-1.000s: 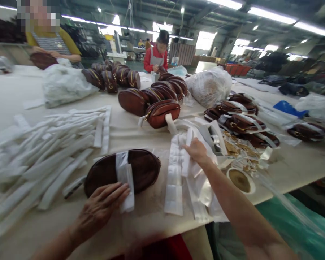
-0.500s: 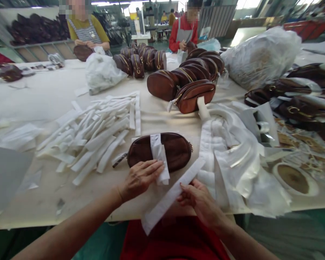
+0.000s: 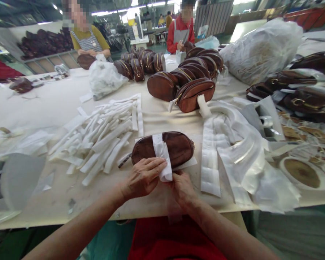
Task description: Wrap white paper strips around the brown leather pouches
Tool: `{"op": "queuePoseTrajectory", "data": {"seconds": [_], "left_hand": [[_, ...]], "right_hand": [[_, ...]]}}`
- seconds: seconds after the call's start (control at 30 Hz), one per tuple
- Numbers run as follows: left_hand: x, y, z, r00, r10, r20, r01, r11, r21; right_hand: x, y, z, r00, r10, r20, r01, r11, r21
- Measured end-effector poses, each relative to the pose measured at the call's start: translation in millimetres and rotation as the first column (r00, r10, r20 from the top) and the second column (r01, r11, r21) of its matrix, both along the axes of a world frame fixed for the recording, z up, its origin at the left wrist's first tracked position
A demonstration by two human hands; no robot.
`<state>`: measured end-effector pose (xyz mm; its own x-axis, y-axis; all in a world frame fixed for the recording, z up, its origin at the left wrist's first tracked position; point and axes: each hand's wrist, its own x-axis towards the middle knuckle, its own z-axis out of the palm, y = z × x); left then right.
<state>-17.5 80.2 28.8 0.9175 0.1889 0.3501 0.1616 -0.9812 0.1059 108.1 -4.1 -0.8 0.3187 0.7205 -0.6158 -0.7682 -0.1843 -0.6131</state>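
Note:
A dark brown oval bag lies on the worktable, with a white strip across its middle. My left hand rests at the bag's lower edge, its fingers together and pressing on the strip. Close by on the right, my right hand is closed at the strip's lower end; its fingertips are partly hidden. Part of a pale strip shows flat under the bag's lower right edge. The bag's zipper pull sticks out to the left.
Loose white strips are heaped to the left. Stacked white wrapping lies to the right. Several brown bags stand behind, near a large plastic bag. Two people work across the table.
My right hand has moved left to the strip's lower end on the bag. The long strip it held is now mostly out of sight under the bag. The view has shifted slightly.

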Motion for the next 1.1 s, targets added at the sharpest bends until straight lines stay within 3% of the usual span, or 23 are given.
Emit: {"op": "queuePoseTrajectory", "data": {"seconds": [0.2,0.3,0.37,0.4,0.47,0.53,0.6,0.67,0.8,0.93,1.1], "left_hand": [[-2,-8,-20.9,0.993,0.061,0.100,-0.073,0.990,0.121],[-2,-9,-26.9,0.992,0.061,0.111,-0.077,0.985,0.152],[-2,-10,-28.3,0.993,0.057,0.102,-0.074,0.983,0.166],[-2,-10,-28.7,0.993,0.057,0.099,-0.073,0.983,0.170],[-2,-10,-29.5,0.993,0.060,0.099,-0.077,0.981,0.176],[-2,-11,-30.8,0.992,0.060,0.107,-0.079,0.980,0.182],[-2,-11,-32.6,0.990,0.059,0.125,-0.081,0.980,0.183],[-2,-12,-34.7,0.987,0.066,0.148,-0.091,0.982,0.168],[-2,-12,-37.2,0.980,0.086,0.182,-0.107,0.989,0.105],[-1,-11,-36.9,0.964,0.089,0.250,-0.101,0.994,0.036],[0,-12,-38.2,0.961,0.087,0.264,-0.098,0.995,0.028]], "right_hand": [[12,-4,-4.6,0.986,0.145,0.085,-0.138,0.987,-0.076],[25,-14,-5.8,0.902,0.378,0.209,-0.362,0.925,-0.111],[36,-23,-4.8,0.753,0.413,0.512,-0.422,0.900,-0.105],[42,-26,-3.4,0.628,0.325,0.707,-0.406,0.912,-0.059],[53,-28,0.9,0.298,0.005,0.955,-0.404,0.907,0.121],[61,-22,5.6,0.028,-0.231,0.973,-0.540,0.816,0.209],[66,-13,7.7,-0.100,-0.318,0.943,-0.673,0.720,0.171],[69,-4,5.9,-0.149,-0.355,0.923,-0.738,0.662,0.135],[73,2,-2.4,-0.161,-0.340,0.926,-0.784,0.614,0.089],[75,1,-3.7,-0.180,-0.293,0.939,-0.772,0.634,0.050],[77,3,-1.7,-0.134,-0.207,0.969,-0.759,0.650,0.034]]}}
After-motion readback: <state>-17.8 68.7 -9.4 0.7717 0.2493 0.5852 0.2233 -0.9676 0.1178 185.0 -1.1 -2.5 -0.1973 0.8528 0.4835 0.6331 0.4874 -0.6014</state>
